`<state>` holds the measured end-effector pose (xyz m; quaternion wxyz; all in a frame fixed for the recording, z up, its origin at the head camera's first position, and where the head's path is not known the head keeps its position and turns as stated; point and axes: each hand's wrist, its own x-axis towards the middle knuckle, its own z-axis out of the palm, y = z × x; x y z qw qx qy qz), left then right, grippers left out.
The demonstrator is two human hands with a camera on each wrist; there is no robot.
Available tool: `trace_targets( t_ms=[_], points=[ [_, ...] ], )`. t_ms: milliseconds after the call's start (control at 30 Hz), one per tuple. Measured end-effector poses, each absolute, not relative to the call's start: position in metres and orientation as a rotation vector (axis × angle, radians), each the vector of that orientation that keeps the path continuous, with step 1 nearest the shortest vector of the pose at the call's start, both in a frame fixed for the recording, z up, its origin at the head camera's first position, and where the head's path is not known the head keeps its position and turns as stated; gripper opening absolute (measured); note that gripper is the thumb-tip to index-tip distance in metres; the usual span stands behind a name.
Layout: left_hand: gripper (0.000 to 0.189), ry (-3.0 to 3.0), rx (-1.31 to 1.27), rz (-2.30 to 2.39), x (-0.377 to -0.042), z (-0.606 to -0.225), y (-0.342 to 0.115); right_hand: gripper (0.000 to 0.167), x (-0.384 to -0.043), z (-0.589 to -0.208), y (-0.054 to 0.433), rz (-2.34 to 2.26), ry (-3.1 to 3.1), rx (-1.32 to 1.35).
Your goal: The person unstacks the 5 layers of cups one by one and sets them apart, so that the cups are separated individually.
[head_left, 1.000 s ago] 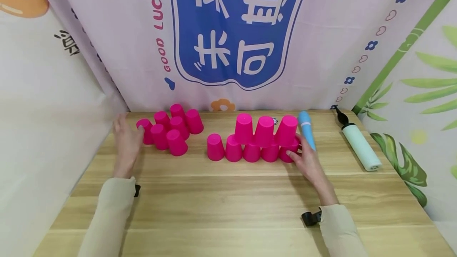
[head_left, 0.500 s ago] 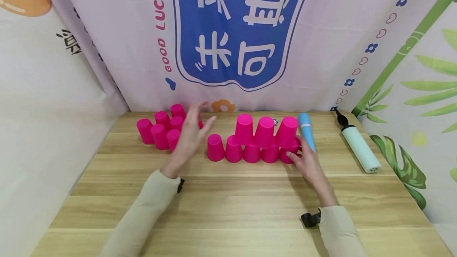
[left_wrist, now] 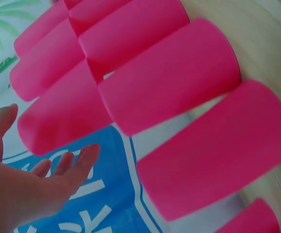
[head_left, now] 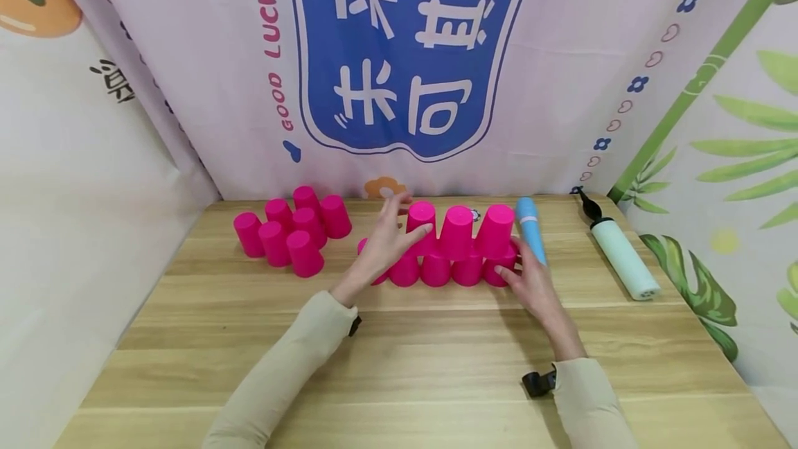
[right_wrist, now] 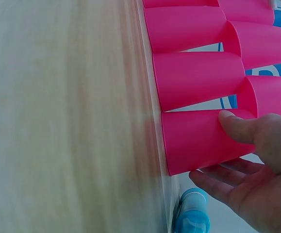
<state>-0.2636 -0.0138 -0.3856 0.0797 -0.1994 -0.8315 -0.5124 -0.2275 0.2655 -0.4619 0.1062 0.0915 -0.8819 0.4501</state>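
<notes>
Upside-down pink cups form two tiers: a bottom row (head_left: 436, 270) of several cups, with three more on top. My left hand (head_left: 388, 238) is beside the upper left cup (head_left: 421, 217), overlapping the bottom row's left end in the head view. In the left wrist view, that hand (left_wrist: 48, 191) has thumb and fingers spread, with a gap to the upper cup (left_wrist: 65, 111). My right hand (head_left: 531, 279) holds the rightmost bottom cup (right_wrist: 198, 141). Its thumb lies on one side and its fingers on the other, as the right wrist view shows.
Several more upside-down pink cups (head_left: 274, 241) stand in a group at the back left. Behind the right hand lies a blue cylindrical item (head_left: 531, 231). Farther right is a mint hand pump (head_left: 625, 258) with a black nozzle. A printed cloth (head_left: 399, 89) hangs along the table's back edge.
My left hand has moved right, from the loose cups at the left to the upper left cup of the stack. My right hand stays at the rightmost bottom cup.
</notes>
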Motion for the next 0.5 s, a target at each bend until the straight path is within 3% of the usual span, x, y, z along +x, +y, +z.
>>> trace_targets(
  t_ms=[500],
  points=[
    [0.062, -2.479, -0.611, -1.47, -0.2669, -0.3953, -0.004, 0.063, -0.2289, -0.4629, 0.2661, 1.308, -2.578, 0.287]
  ],
)
